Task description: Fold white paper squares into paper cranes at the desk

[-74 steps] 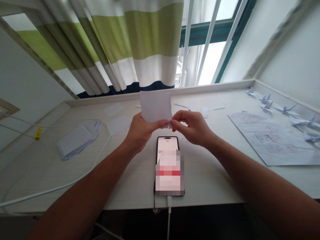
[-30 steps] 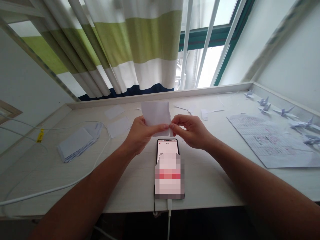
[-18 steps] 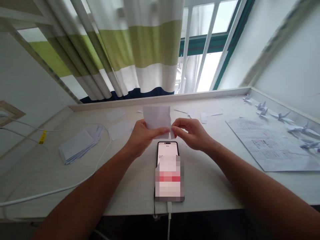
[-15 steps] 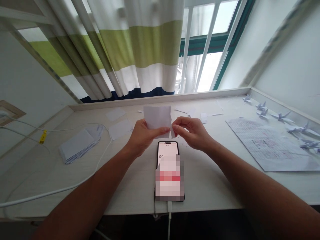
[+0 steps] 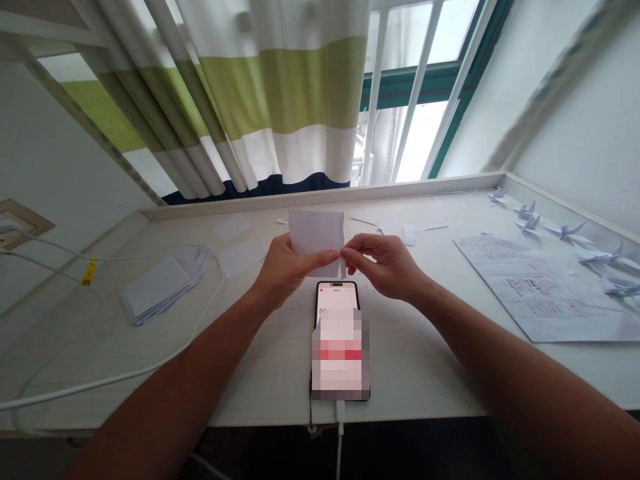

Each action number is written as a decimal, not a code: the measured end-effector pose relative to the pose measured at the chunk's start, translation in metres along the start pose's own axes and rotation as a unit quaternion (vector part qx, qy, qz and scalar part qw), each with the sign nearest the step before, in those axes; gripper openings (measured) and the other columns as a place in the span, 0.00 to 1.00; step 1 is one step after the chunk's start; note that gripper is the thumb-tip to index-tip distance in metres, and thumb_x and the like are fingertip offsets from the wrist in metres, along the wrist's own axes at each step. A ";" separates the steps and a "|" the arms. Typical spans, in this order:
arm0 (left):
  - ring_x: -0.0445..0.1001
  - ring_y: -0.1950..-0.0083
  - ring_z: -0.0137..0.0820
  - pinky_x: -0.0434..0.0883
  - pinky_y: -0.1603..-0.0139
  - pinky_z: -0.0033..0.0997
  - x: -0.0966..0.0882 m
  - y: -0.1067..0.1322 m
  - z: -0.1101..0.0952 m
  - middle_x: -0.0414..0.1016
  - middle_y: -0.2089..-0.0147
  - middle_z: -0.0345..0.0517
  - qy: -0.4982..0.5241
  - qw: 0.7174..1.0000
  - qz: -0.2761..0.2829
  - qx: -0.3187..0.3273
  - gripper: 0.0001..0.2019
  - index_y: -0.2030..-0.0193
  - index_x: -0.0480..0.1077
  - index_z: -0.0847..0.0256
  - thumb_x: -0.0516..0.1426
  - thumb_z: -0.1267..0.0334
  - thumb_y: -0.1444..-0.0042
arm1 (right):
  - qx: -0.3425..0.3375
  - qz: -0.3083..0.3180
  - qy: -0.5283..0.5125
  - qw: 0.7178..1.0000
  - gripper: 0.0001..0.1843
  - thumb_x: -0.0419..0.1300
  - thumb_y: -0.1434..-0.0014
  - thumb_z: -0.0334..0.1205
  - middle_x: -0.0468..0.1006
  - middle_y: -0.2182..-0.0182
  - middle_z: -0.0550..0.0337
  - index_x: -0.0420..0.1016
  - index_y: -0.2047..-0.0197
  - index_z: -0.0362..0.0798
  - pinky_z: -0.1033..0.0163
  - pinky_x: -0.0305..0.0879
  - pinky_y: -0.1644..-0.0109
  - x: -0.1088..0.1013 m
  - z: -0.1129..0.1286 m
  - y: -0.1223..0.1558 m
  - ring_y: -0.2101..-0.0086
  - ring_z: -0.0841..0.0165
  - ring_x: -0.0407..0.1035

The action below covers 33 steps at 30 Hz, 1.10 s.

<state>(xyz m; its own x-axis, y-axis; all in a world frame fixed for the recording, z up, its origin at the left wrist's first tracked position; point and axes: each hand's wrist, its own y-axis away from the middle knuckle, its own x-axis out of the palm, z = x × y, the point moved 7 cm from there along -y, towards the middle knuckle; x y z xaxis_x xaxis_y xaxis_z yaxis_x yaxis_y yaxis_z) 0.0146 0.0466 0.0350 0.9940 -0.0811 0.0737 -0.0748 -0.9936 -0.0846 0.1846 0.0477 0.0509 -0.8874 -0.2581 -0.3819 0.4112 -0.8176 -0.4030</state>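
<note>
A small white sheet of paper [image 5: 316, 233] is held up above the table, just beyond the phone [image 5: 340, 340]. My left hand [image 5: 287, 270] grips it by the left side and bottom, with the thumb stretched across its lower front. At the lower right edge, my right hand [image 5: 383, 263] pinches a narrow paper strip [image 5: 343, 268] between thumb and forefinger. The strip hangs along the sheet's right edge, which looks uneven. Whether the strip is still joined to the sheet higher up I cannot tell.
Folded paper cranes [image 5: 565, 230] line the right edge, beside a written sheet [image 5: 540, 287]. A stack of papers [image 5: 157, 287] lies left, near a white cable [image 5: 150, 368]. Paper scraps [image 5: 410, 233] lie behind my hands. A charging cable [image 5: 341, 427] runs from the phone over the front edge.
My right thumb and forefinger have moved slightly up and left, closer against the sheet's edge. The left hand holds the paper as before; the whole view has shifted a little.
</note>
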 end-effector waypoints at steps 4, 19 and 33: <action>0.83 0.60 0.39 0.79 0.56 0.38 0.001 0.001 -0.002 0.86 0.60 0.50 0.004 1.000 -0.018 0.008 0.22 0.59 0.83 0.64 0.77 0.59 0.61 | 0.003 0.010 -0.007 1.000 0.13 0.63 0.32 0.46 0.79 0.74 0.61 0.77 0.65 0.47 0.59 0.70 0.62 0.003 0.000 0.001 0.71 0.69 0.74; 0.82 0.61 0.39 0.79 0.59 0.37 0.001 0.003 -0.005 0.85 0.62 0.48 -0.025 1.000 -0.007 0.010 0.19 0.61 0.82 0.64 0.77 0.59 0.61 | -0.007 0.027 -0.001 1.000 0.11 0.61 0.33 0.42 0.78 0.73 0.61 0.75 0.68 0.48 0.61 0.68 0.64 0.005 0.004 0.001 0.70 0.70 0.71; 0.83 0.60 0.40 0.80 0.58 0.39 0.003 0.003 0.001 0.85 0.61 0.50 -0.018 1.000 -0.006 0.014 0.20 0.59 0.83 0.64 0.77 0.58 0.59 | -0.007 -0.018 -0.016 1.000 0.07 0.62 0.37 0.40 0.80 0.71 0.59 0.78 0.65 0.47 0.57 0.73 0.62 -0.005 0.002 -0.001 0.69 0.66 0.75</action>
<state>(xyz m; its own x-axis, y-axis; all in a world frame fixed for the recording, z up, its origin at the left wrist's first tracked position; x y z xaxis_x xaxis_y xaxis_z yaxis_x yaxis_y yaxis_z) 0.0175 0.0436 0.0338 0.9970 -0.0659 0.0396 -0.0611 -0.9919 -0.1111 0.1881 0.0485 0.0548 -0.9076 -0.2457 -0.3404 0.3822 -0.8189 -0.4282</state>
